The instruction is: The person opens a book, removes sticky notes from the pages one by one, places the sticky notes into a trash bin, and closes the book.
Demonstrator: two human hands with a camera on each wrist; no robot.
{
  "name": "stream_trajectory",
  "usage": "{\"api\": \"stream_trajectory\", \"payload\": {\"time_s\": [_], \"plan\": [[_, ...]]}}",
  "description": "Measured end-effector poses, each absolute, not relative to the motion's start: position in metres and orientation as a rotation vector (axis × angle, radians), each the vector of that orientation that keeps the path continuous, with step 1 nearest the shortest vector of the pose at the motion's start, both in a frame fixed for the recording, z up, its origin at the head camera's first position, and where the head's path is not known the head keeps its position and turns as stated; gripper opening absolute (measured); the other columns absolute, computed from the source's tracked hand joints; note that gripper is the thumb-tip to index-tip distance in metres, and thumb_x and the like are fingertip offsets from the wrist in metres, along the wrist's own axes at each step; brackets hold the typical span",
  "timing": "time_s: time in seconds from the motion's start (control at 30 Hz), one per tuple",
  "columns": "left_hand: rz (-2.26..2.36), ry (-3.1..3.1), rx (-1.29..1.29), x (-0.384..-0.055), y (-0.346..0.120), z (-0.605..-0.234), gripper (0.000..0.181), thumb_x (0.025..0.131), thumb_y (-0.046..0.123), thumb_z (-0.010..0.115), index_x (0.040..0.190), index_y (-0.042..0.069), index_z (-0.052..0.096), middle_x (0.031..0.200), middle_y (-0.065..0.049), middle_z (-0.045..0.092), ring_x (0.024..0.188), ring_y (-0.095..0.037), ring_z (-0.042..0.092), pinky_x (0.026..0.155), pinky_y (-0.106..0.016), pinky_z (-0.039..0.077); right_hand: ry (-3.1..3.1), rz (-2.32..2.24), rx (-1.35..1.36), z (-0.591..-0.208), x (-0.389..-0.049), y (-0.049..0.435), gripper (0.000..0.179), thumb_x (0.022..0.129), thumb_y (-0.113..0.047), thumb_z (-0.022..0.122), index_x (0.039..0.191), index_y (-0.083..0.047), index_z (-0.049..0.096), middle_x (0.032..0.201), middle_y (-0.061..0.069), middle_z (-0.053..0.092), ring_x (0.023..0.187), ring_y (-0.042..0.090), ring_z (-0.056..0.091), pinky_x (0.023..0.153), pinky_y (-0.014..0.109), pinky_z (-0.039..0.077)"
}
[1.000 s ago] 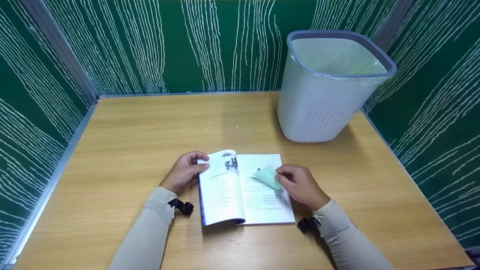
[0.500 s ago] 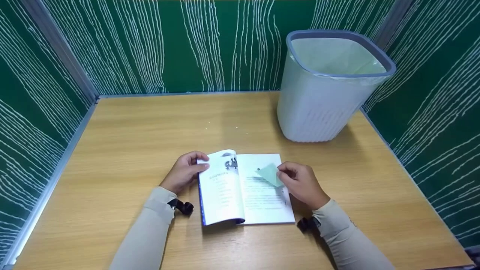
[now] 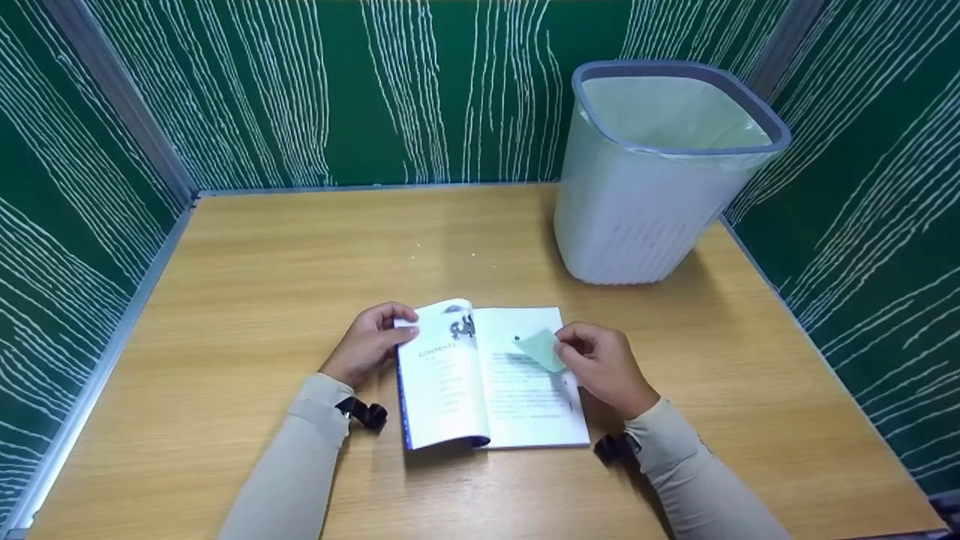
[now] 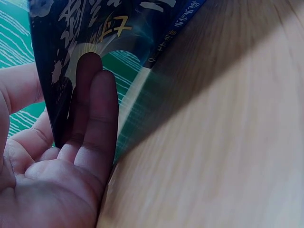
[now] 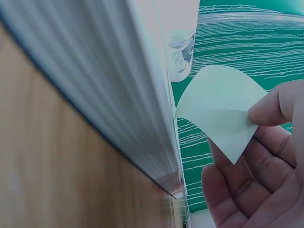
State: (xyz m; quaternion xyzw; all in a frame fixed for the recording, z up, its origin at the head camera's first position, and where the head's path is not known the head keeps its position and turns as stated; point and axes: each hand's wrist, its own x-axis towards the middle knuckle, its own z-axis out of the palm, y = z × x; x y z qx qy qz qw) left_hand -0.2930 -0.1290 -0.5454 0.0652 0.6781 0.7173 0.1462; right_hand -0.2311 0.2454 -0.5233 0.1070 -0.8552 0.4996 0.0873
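An open book (image 3: 525, 412) lies on the wooden table, its left page headed "CONTENTS". My left hand (image 3: 367, 341) grips the book's left edge near the top, thumb on the page. Seen in the left wrist view, the fingers (image 4: 97, 118) lie behind the dark blue cover (image 4: 118, 28), which stands tilted up off the table. My right hand (image 3: 604, 367) pinches a pale green sticky note (image 3: 541, 350) over the right page. In the right wrist view the sticky note (image 5: 221, 104) bends in a curve between thumb and fingers, one corner close to the page edges.
A light grey bin (image 3: 630, 217) with a dark rim and a liner bag stands at the table's back right. Green panels with white wavy lines (image 3: 450, 90) enclose the back and sides. A few tiny white specks (image 3: 473, 255) lie on the table (image 3: 300, 255) beyond the book.
The right hand has shifted slightly up and to the right, and the sticky note with it, during the first half second. Left hand and book stay where they were.
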Motion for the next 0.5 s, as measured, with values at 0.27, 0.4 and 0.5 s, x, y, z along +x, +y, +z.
{"api": "stream_trajectory", "payload": {"time_s": [0.27, 0.4, 0.5], "plan": [[2.083, 1.918, 0.186, -0.2932, -0.1285, -0.545, 0.028, 0.092, 0.006, 0.075, 0.117, 0.0, 0.064, 0.104, -0.007, 0.063, 0.085, -0.017, 0.063, 0.064, -0.024, 0.055, -2.51, 1.522, 0.295, -0.5222, -0.2302, 0.2462, 0.01, 0.097, -0.007, 0.067, 0.098, -0.012, 0.076, 0.092, 0.004, 0.072, 0.081, 0.018, 0.063, 0.072, 0.022, 0.055], [2.079, 1.916, 0.18, -0.2932, -0.1287, -0.5446, 0.028, 0.092, 0.007, 0.075, 0.117, 0.0, 0.063, 0.105, -0.008, 0.063, 0.086, -0.018, 0.063, 0.065, -0.025, 0.056, -2.486, 1.569, 0.251, -0.5224, -0.2311, 0.247, 0.011, 0.099, -0.007, 0.062, 0.101, -0.011, 0.073, 0.093, 0.006, 0.071, 0.082, 0.021, 0.063, 0.07, 0.024, 0.055], [2.074, 1.919, 0.181, -0.2932, -0.1289, -0.5444, 0.028, 0.092, 0.007, 0.075, 0.117, 0.001, 0.063, 0.106, -0.008, 0.063, 0.087, -0.018, 0.063, 0.066, -0.025, 0.056, -2.478, 1.592, 0.221, -0.5217, -0.2308, 0.2471, 0.012, 0.101, -0.008, 0.058, 0.103, -0.011, 0.07, 0.095, 0.006, 0.069, 0.083, 0.023, 0.062, 0.069, 0.025, 0.053]]}}
